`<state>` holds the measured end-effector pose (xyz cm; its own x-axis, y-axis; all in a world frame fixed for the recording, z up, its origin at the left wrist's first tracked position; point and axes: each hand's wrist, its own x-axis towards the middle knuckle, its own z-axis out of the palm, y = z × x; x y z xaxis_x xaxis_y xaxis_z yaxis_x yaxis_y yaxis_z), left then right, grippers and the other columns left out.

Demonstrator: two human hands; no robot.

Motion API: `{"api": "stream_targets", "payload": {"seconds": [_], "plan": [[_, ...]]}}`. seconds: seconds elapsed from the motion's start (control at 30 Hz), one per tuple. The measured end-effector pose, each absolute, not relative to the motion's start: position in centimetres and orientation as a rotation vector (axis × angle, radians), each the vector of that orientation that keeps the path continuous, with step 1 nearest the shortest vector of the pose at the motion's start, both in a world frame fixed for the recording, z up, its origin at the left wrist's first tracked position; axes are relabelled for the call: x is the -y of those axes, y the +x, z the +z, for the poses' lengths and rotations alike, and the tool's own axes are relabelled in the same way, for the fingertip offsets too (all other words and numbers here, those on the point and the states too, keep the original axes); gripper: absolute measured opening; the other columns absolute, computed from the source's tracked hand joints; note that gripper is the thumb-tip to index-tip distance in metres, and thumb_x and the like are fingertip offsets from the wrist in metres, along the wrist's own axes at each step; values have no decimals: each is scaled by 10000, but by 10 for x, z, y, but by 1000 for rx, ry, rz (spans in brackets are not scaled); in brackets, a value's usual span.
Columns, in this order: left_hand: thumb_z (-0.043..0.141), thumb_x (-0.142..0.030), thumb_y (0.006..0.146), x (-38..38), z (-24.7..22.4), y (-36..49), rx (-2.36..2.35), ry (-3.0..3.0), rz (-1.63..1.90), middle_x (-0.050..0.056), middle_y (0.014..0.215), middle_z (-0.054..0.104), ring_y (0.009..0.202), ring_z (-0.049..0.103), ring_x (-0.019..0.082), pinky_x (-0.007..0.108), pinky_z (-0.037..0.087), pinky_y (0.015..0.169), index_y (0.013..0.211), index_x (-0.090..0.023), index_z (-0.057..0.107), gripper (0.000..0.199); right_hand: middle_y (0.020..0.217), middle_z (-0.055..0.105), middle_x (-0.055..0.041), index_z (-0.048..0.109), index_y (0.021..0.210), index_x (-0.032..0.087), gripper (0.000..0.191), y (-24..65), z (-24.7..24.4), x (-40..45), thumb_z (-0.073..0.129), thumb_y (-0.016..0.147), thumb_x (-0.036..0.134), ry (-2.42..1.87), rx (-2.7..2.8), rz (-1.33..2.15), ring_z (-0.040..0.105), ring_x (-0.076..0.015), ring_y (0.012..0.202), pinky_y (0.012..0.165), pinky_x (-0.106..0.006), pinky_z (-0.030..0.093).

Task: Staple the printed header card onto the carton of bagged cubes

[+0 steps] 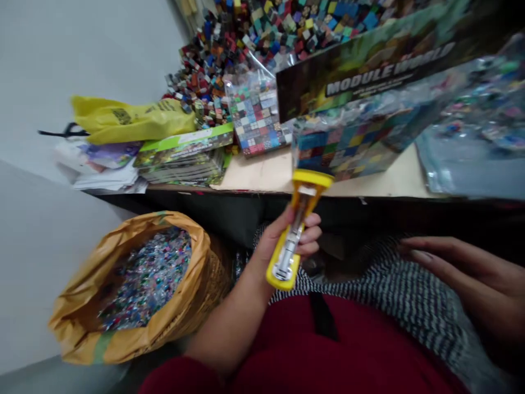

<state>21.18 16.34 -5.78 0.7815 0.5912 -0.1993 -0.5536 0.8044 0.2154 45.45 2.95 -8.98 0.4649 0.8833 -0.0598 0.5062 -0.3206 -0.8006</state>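
Holds a yellow tool (290,249) in the left hand (273,238), with the tool's metal strip facing the view. Has the tool lying slantwise across the palm, gripped around its middle: rests the thumb along its left side, curls the fingers in from its right, and leaves its broad end clear of the hand on the far side and its rounded end on the near side. Cannot tell whether the broad end touches anything. Shows the left forearm (229,323) bare, slanting up from below and left of the tool. Has the right hand (471,273) well to the right of the tool, with fingers stretched toward it and the tips drawn narrow; cannot tell whether anything sits between them. Shows also, beyond the tool, a table (262,172) bearing a bag of small cubes (258,120) beyond and left of it, and a "MODULE WORLD" card (381,76) on a packet, mostly beyond and right. Includes a sack (135,340) of tiny shiny bits to the tool's left, and patterned cloth (414,298) to its right.
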Motion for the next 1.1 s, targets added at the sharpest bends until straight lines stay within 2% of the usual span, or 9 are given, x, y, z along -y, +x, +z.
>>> {"api": "stream_targets", "payload": {"seconds": [0.23, 0.47, 1.1], "plan": [[304, -342, 1031, -166, -54, 179, -261, 156, 803, 28, 764, 478, 533, 477, 40, 79, 387, 407, 1067, -76, 606, 404, 932, 765, -47, 764, 844, 297, 469, 444, -66, -44, 684, 558, 661, -2031, 991, 843, 704, -268, 878, 759, -366, 575], [272, -320, 1035, -160, -70, 170, -305, 140, 821, 34, 773, 477, 537, 481, 42, 87, 395, 409, 1072, -65, 613, 428, 943, 755, -45, 755, 860, 295, 454, 435, -68, -61, 674, 585, 647, -1976, 1119, 888, 682, -293, 933, 904, -456, 522], [292, -288, 1029, -163, -78, 177, -333, 132, 758, 35, 784, 483, 555, 485, 52, 102, 405, 430, 1080, -66, 609, 390, 983, 742, -52, 740, 918, 265, 440, 445, -83, -65, 650, 668, 615, -1943, 1199, 923, 670, -280, 961, 905, -424, 518]]}}
